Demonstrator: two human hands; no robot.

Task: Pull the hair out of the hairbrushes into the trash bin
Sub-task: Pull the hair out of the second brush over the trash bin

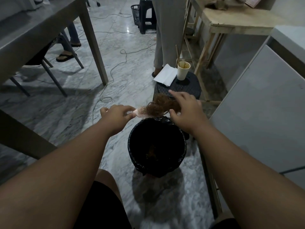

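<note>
Left hand (115, 116), head view: fingers curled round the handle end of a pink hairbrush (142, 112), holding it level with the bristles facing up. The brush head juts out over the far rim of the trash bin (130, 146).

Right hand (184, 108): fingers arched over a thick brown clump of hair (162, 104) sitting on the far half of the bristles, thumb tucked under its near edge. It looks like a pinch on the clump; the actual contact is hidden under the hand.

The bin stands on the marble floor (66, 113) between the person's knees, lined with a black bag. A little brownish hair seems to lie at the bottom, but it's dim in there.

Step in hand, as I read it: stripping the hair off this brush. The clump is on the bristles, not yet lifted free.

Next move likely calls for a firm hold on the handle while the other hand draws the clump up and off the bristle tips, then shifts back toward the body before letting go, since the hair hangs near the far rim rather than over the middle.

Behind the bin: a dark stool (189, 87) with a paper cup (182, 70) on it.
</note>
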